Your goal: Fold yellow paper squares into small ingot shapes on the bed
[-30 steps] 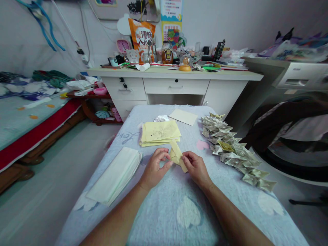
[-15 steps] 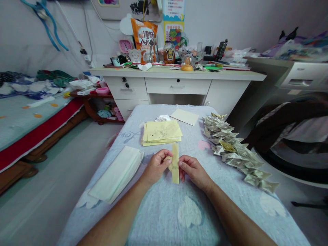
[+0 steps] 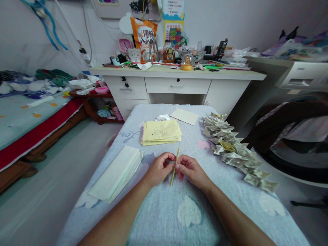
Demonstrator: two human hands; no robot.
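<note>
Between my hands stands a narrow folded strip of yellow paper [image 3: 177, 154], seen nearly edge-on and leaning slightly to the right at its top. My left hand [image 3: 160, 168] pinches it from the left with thumb and fingers. From the right, my right hand [image 3: 189, 168] pinches the same strip near its middle. Just beyond my hands lies a stack of yellow paper sheets [image 3: 162, 131], the top one with a faint printed pattern. To the left is a pile of long pale folded paper [image 3: 116, 174]. Rows of folded paper pieces [image 3: 232, 148], mostly silvery with some gold, lie on the right.
A pale card [image 3: 184, 116] and a crumpled white tissue [image 3: 162, 118] lie at the far end of the cloth-covered table [image 3: 164, 215]. Behind it stands a white desk [image 3: 179, 84] crowded with items. A washing machine [image 3: 297, 80] is on the right, a bed [image 3: 33, 119] on the left.
The yellow paper strip showed its flat face and a flap on the left; now it is narrower and turned nearly edge-on. Both hands have drawn closer together around it.
</note>
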